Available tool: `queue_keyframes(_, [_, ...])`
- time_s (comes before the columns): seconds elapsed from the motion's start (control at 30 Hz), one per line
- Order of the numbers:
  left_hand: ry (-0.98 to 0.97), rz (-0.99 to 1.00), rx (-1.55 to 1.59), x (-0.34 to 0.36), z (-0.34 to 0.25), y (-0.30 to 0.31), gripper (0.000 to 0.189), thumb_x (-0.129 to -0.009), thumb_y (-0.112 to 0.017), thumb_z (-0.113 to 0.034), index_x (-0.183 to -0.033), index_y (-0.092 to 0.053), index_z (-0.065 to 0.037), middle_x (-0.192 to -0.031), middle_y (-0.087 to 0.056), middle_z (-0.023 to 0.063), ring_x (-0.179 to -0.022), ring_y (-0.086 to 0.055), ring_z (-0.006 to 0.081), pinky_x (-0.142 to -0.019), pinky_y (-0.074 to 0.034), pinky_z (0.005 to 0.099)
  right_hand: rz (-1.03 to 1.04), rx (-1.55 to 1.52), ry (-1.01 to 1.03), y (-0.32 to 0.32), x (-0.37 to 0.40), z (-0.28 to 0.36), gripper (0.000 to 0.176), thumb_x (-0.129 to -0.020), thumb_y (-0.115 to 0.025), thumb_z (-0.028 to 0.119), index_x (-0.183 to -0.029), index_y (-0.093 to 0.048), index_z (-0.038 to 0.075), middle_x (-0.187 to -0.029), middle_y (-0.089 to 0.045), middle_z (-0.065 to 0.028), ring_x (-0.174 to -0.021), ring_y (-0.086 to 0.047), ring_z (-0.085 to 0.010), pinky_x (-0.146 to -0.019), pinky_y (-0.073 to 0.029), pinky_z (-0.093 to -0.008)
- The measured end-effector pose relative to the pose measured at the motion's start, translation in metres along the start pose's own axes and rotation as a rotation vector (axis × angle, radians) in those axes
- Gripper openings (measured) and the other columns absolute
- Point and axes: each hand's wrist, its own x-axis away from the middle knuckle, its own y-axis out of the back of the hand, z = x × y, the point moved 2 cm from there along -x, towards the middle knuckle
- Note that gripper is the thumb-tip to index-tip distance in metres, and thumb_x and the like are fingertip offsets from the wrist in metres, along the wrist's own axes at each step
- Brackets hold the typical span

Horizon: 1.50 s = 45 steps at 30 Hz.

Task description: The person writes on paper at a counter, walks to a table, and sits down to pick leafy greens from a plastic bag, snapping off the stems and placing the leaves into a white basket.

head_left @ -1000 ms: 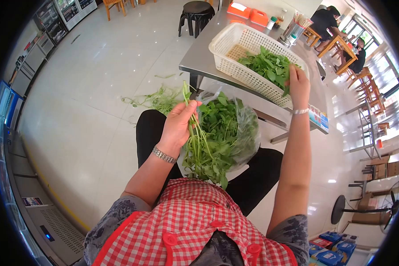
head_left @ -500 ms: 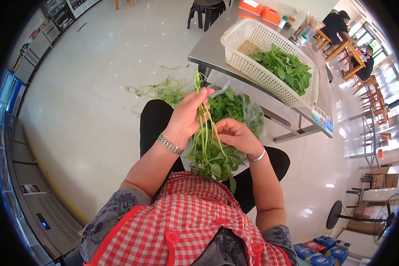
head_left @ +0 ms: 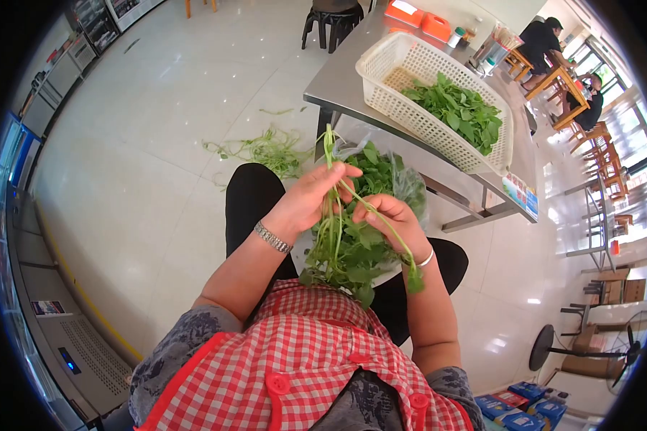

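Sits with a bunch of leafy greens [head_left: 341, 248] at the centre of the view, above the lap and just in front of a red checked apron [head_left: 316, 352]. Closes the left hand [head_left: 310, 197] around the upper stalks, grip tight on the bunch, with the cut ends poking up toward 12 o'clock past the fingers. Hangs down toward 6 o'clock in a loose spray, with thin pale-green stalks above and broad, pointed, darker leaves crowding the lower end. Pinches with the right hand [head_left: 392, 219], at 3 o'clock of the left and almost touching it, one single stem [head_left: 413, 276], grip narrow on it. Runs slantwise from the top of the bunch down to 5 o'clock and ends in a small leaf beside the right wrist. Wears a metal watch band [head_left: 273, 237] on the left wrist and a thin bangle [head_left: 425, 257] on the right. Keeps a clear plastic bag [head_left: 410, 190] stuffed with more greens on the knees, behind both hands at 1 o'clock. Faces, farther off at 1 o'clock, a steel tabletop [head_left: 338, 72] bearing a white slatted basket [head_left: 381, 100] half filled with picked leaves [head_left: 456, 111]. Shows, on the pale tiled floor [head_left: 158, 179] at 10 o'clock of the hands, a scatter of bare stems [head_left: 266, 147].
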Motion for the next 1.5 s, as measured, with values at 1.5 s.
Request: queue_keyframes(1.5, [-0.036,-0.112,0.525,-0.010,-0.019,0.041,0.030,-0.094,-0.056,-0.035,-0.088,-0.056,-0.006,-0.067,-0.049,-0.0020,-0.062,-0.045,0.0092,-0.053,-0.039,0.0224,0.258,0.561,0.034,0.037,-0.002,0.027,0.022,-0.091,-0.058,0.015,-0.109,-0.065,0.003,-0.098,-0.065,-0.0075,-0.092,-0.059,-0.0182,-0.083,-0.045,-0.0297])
